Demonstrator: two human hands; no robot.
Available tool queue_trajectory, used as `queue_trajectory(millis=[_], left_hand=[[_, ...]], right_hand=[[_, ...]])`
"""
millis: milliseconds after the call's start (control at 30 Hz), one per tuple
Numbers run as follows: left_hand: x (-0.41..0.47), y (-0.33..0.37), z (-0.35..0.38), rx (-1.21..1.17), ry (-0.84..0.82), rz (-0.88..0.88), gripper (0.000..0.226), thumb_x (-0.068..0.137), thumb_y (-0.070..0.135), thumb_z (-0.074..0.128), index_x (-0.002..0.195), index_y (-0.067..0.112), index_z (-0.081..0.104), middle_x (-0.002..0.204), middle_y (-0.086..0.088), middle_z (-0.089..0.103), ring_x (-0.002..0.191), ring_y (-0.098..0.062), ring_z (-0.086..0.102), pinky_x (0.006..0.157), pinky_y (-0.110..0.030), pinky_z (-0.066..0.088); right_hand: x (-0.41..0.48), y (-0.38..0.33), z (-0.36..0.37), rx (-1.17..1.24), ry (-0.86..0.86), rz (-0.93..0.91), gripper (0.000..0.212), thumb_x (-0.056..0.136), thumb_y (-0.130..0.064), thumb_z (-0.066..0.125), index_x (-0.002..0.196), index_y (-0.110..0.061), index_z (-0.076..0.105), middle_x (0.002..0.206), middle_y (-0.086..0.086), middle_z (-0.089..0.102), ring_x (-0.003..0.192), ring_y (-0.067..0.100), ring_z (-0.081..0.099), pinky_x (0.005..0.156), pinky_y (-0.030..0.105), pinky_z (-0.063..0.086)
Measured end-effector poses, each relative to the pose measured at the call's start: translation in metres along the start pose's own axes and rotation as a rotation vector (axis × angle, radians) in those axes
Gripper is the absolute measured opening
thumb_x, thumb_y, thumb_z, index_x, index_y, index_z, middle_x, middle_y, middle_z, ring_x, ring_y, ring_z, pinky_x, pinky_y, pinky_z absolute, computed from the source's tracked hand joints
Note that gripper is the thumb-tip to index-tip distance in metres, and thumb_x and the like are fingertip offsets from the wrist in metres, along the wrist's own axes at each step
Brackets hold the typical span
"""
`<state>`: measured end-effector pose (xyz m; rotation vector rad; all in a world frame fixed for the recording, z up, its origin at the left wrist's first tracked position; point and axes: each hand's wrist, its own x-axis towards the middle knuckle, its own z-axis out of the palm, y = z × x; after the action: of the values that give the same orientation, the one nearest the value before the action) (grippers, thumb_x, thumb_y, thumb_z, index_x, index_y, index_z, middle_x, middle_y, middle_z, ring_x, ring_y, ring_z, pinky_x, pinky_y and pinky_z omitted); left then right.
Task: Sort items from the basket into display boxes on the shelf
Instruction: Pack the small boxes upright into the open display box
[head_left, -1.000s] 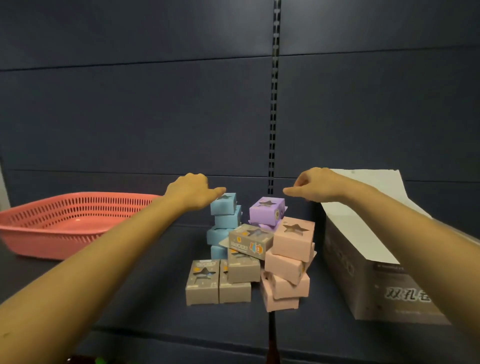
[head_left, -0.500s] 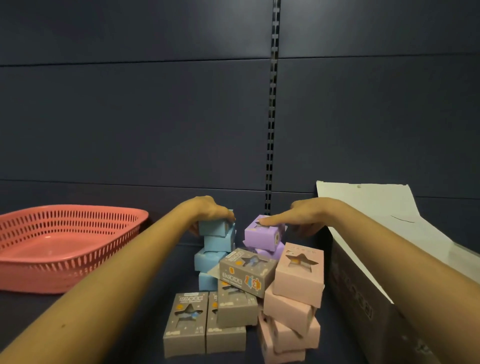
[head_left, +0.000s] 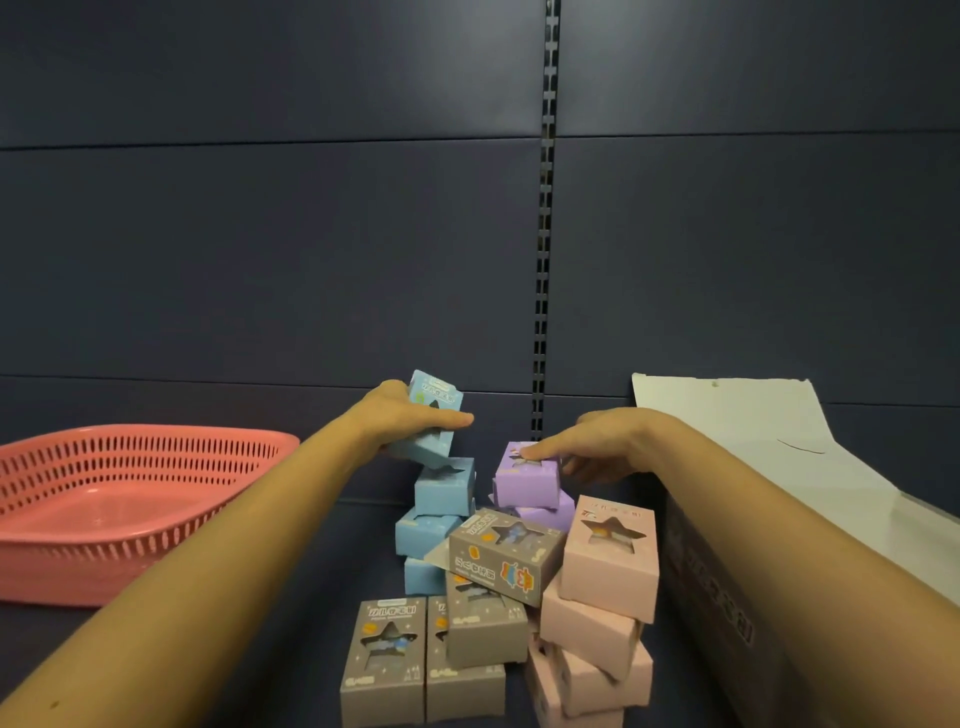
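Small star-window boxes are heaped on the dark shelf: blue ones stacked at the back left, purple behind, grey in front, pink at the right. My left hand grips the top blue box and holds it tilted above the blue stack. My right hand holds the top purple box, forefinger lying across its top, other fingers curled at its right side. A grey box leans on the grey stack. The pink stack stands under my right forearm.
A red plastic basket stands at the left of the shelf, nothing visible inside. A large grey display carton with a raised white flap stands at the right. The dark slotted back panel rises behind.
My left hand has lifted the top blue box off the blue stack and tipped it. My right hand has settled its fingers around the purple box. The view has drawn nearer.
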<state>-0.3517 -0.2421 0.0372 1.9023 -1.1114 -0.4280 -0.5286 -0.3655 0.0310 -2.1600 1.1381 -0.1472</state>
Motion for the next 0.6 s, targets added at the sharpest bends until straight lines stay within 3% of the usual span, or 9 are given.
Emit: queue_trajectory(millis=[100,233,333,400,500,600], left_hand=[[-0.008,-0.005,-0.005,-0.083,0.011,0.044,0.017,0.082,0.036,0.068,0.087,0.022,0.058,0.088,0.002,0.065,0.073,-0.007,0.059,0.057,-0.019,0.044],[-0.024,-0.007,-0.017,-0.163,-0.024,0.078,0.024,0.089,0.028,0.06,0.107,0.013,0.061,0.089,0.001,0.069,0.076,-0.009,0.064,0.06,-0.02,0.047],[-0.038,-0.004,-0.024,-0.17,0.004,0.135,0.019,0.089,0.023,0.06,0.105,0.013,0.062,0.089,0.002,0.068,0.072,-0.006,0.061,0.059,-0.019,0.042],[-0.045,0.003,-0.03,-0.164,0.043,0.195,0.022,0.088,0.022,0.061,0.108,0.012,0.061,0.094,0.002,0.067,0.075,-0.006,0.059,0.059,-0.019,0.041],[-0.053,0.019,-0.036,-0.188,0.078,0.284,0.031,0.084,0.018,0.066,0.115,0.013,0.06,0.109,-0.002,0.066,0.089,-0.009,0.062,0.066,-0.021,0.046],[-0.062,0.038,-0.031,-0.236,0.071,0.361,0.037,0.08,0.01,0.07,0.114,0.013,0.059,0.111,-0.006,0.066,0.099,-0.016,0.065,0.078,-0.029,0.055]], right_hand=[[-0.001,-0.001,0.005,0.062,0.018,0.015,0.047,0.083,-0.048,0.063,0.113,-0.011,0.058,0.12,0.013,0.063,0.1,0.018,0.058,0.082,0.024,0.046],[-0.007,-0.007,0.005,0.196,0.09,0.006,0.041,0.079,-0.043,0.07,0.102,-0.01,0.062,0.096,0.012,0.063,0.084,0.017,0.048,0.068,0.022,0.036],[-0.017,-0.012,0.003,0.288,0.196,-0.052,0.044,0.077,-0.035,0.074,0.109,-0.007,0.06,0.101,0.013,0.068,0.074,0.014,0.049,0.063,0.022,0.037],[-0.031,-0.015,-0.002,0.325,0.285,-0.128,0.031,0.08,-0.028,0.072,0.101,-0.009,0.058,0.094,0.009,0.064,0.068,0.013,0.047,0.057,0.02,0.033],[-0.06,-0.013,-0.02,0.395,0.425,-0.233,0.021,0.08,-0.023,0.073,0.081,-0.017,0.053,0.092,0.007,0.063,0.068,0.013,0.052,0.057,0.021,0.038],[-0.09,0.002,-0.038,0.384,0.517,-0.263,0.03,0.075,-0.022,0.076,0.09,-0.021,0.05,0.1,0.004,0.063,0.08,0.016,0.059,0.063,0.024,0.047]])
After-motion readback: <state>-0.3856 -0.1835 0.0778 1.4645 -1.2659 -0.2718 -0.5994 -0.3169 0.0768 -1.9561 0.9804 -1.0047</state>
